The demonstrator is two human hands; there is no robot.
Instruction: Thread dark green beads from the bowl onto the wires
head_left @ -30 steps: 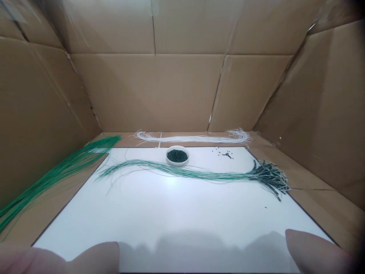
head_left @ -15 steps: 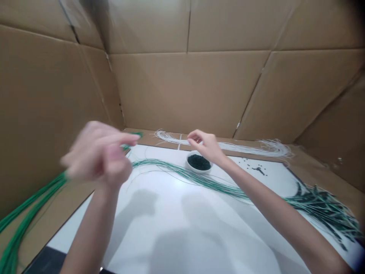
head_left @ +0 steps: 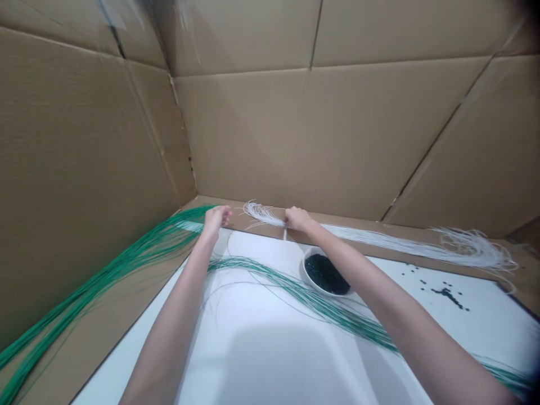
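You have your right hand (head_left: 298, 218) closed, with the fingers at the long bundle of thin white strands (head_left: 392, 241); whether a strand is pinched inside, I cannot tell. This bundle lies on the brown cardboard floor, along the far edge of the flat white board (head_left: 228, 343). Your left hand (head_left: 218, 219), with its fingers bent, is near the board's far left corner, at the tip of the thick bright-green strand bundle (head_left: 109, 278); I cannot tell if it grips something. The round white bowl (head_left: 306, 274) stands near the board's far edge and contains many small dark-green beads (head_left: 323, 273); your right forearm covers a part of it. The thin green-and-white strand bundle (head_left: 291, 284) crosses the board just on your side of the bowl. Loose dark beads (head_left: 449, 295) lie near the far right corner.
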